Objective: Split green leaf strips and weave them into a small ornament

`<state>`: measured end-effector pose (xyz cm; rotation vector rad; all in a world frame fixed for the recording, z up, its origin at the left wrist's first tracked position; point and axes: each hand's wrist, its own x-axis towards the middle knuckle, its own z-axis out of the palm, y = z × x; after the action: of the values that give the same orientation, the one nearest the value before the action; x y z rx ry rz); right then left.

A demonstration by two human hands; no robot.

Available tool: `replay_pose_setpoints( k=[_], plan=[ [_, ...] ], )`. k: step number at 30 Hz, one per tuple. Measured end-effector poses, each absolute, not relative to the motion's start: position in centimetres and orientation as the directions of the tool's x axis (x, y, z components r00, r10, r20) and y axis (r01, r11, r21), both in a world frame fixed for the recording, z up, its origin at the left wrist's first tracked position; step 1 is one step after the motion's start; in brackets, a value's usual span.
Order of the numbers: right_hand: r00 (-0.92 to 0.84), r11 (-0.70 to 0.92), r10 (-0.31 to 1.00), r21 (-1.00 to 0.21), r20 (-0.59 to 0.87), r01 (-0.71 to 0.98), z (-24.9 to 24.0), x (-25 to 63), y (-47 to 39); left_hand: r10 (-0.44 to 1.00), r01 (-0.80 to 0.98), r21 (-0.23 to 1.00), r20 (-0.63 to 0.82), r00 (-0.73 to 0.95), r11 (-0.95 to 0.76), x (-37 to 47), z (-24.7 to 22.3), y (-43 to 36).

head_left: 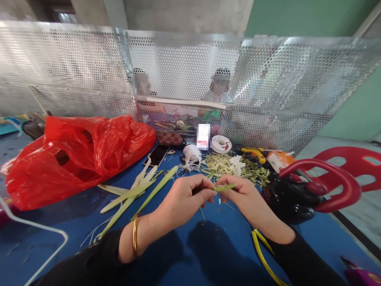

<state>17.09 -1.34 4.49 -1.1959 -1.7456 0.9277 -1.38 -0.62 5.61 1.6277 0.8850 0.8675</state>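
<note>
My left hand, with a gold bangle at the wrist, pinches one end of a short folded strip of green leaf. Thumb and fingers of my right hand are closed on the same strip from the other side. Both hands are held just above the blue table. Left of them lie several long pale-green leaves, with loose white threads among them. Behind my hands is a heap of small green leaf pieces with crumpled white tissue on it.
A red plastic bag fills the left. A phone, white thread bundle and white spool lie near the perforated metal screen; two people sit behind it. A black kettle with a red handle stands right.
</note>
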Motion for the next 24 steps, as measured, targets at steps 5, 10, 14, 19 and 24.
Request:
replay_pose_setpoints(
  k=[5,10,14,19,24],
  plan=[
    [-0.136,0.424,0.901,-0.773,0.411,0.472,3.5,15.6,-2.4,0.914,0.096,0.969,0.180,0.364,-0.229,-1.6,4.9,-0.1],
    [-0.189,0.570,0.793,-0.596,0.579,0.566,2.8,14.8,-3.4,0.910,0.116,0.946,0.253,0.327,-0.304,-1.6,4.5,0.2],
    [-0.256,0.644,0.693,-0.420,0.674,0.640,2.9,14.7,-3.7,0.881,0.278,0.854,0.349,0.321,-0.440,-1.7,4.7,0.0],
    [-0.404,0.647,0.577,-0.095,0.710,0.757,2.9,14.9,-3.8,0.852,0.447,0.729,0.400,0.336,-0.519,-1.9,4.8,-0.1],
    [-0.538,0.663,0.521,0.083,0.662,0.744,3.2,15.3,-3.6,0.768,0.525,0.564,0.408,0.494,-0.638,-2.0,4.2,-0.1]
  ],
)
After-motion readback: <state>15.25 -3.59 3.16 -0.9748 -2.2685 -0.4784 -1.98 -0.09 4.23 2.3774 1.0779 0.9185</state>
